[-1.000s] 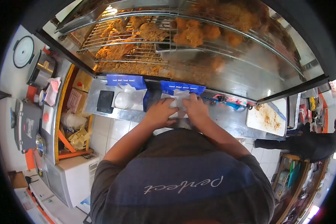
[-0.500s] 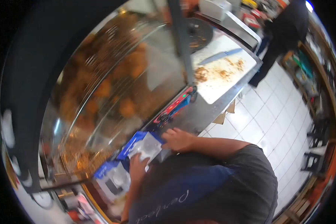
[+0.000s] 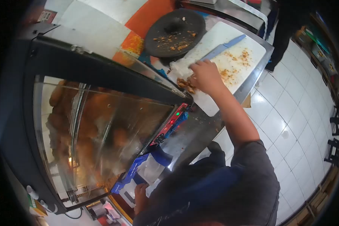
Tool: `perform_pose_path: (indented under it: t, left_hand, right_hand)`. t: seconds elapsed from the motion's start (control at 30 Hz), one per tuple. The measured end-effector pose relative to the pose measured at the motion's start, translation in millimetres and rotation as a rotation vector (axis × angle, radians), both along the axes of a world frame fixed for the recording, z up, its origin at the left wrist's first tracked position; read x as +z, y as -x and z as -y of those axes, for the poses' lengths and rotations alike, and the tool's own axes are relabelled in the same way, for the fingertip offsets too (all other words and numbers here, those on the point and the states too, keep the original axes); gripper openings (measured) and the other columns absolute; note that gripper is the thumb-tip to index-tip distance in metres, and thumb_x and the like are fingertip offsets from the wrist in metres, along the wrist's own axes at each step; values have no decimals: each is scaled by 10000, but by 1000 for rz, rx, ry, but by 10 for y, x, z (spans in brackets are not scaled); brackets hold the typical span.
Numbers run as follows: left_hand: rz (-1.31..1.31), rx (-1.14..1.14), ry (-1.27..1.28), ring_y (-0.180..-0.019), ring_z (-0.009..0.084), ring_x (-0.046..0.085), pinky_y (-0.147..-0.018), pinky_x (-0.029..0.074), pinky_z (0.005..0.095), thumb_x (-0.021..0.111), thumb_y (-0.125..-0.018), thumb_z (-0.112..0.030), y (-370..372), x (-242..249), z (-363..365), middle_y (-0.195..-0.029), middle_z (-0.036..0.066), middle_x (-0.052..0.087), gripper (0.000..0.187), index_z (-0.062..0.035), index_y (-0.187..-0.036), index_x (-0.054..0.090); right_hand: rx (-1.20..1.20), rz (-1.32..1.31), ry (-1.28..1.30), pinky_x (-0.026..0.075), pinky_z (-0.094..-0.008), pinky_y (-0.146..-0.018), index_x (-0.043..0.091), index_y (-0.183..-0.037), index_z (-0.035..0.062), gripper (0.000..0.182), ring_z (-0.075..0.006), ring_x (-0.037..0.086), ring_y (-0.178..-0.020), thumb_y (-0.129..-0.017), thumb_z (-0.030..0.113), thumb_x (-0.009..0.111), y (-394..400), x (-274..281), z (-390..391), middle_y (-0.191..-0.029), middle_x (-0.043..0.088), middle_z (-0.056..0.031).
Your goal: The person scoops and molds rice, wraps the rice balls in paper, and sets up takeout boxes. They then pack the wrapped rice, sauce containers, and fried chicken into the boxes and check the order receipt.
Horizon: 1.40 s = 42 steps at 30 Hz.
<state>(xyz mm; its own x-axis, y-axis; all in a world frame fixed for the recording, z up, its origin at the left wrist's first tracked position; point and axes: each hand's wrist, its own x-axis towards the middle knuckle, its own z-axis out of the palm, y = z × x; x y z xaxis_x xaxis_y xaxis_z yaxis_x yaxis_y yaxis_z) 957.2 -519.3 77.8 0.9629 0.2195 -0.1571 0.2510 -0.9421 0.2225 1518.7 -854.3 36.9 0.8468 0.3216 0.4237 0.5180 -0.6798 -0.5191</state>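
Observation:
Over the white cutting board (image 3: 250,66), my right hand (image 3: 207,76) reaches down with its fingers curled together. What they hold is hidden. Crumpled clear plastic (image 3: 180,68) lies beside its fingertips, and brown food pieces (image 3: 186,86) sit just below them. A knife with a blue handle (image 3: 235,40) lies on the board among crumbs. Low in the view, my left hand (image 3: 141,194) rests by the clear plastic bags (image 3: 150,169) at the blue-edged box (image 3: 130,175). Its fingers are bent and small, so their grip is unclear.
A glass-sided display case (image 3: 101,128) with browned food stands at the left. Behind the board is a dark round stone dish (image 3: 173,34) with food scraps. A person in dark clothes (image 3: 280,41) stands at the upper right, on the tiled floor (image 3: 282,113).
My right hand has left the bags and moved up and right to the board. My left hand stays by the bags. The view has shifted, showing more of the dark dish.

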Motion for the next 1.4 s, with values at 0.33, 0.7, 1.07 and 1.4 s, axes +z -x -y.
perform_pose_path:
  t: [0.33,0.7,1.07,1.4]
  left_hand:
    - [116,109,137,-930,307,704,-776,587,408,851,-757,-43,-998,1006,544,-1051,141,692,430,-36,-1165,716]
    - [702,-125,509,-827,235,732,-753,560,348,867,-816,-123,-1996,1844,1094,-926,119,734,355,-15,-1104,692]
    - [751,82,456,-715,299,724,-646,553,385,775,-918,-52,-1308,1630,619,-862,145,705,137,-22,-975,654]
    - [877,127,304,-814,367,701,-729,556,436,732,-923,-61,-210,1806,21,-900,165,720,135,-19,-1045,690]
  right_hand:
    - [44,-13,-749,521,-411,-786,702,-971,20,106,-275,681,-882,-915,100,745,-126,219,-167,-956,724,-141]
    - [857,126,-756,512,-456,-801,681,-937,36,159,-343,636,-861,-826,68,791,2038,1251,-205,-937,679,-135]
    - [940,433,-280,598,-471,-835,697,-1056,12,266,-376,699,-1000,-795,47,734,3359,1683,-901,-1146,689,-162]
    - [1013,27,-380,584,-464,-785,681,-1148,-4,297,-428,707,-898,-856,-55,695,4029,1495,-2220,-1027,705,-204]
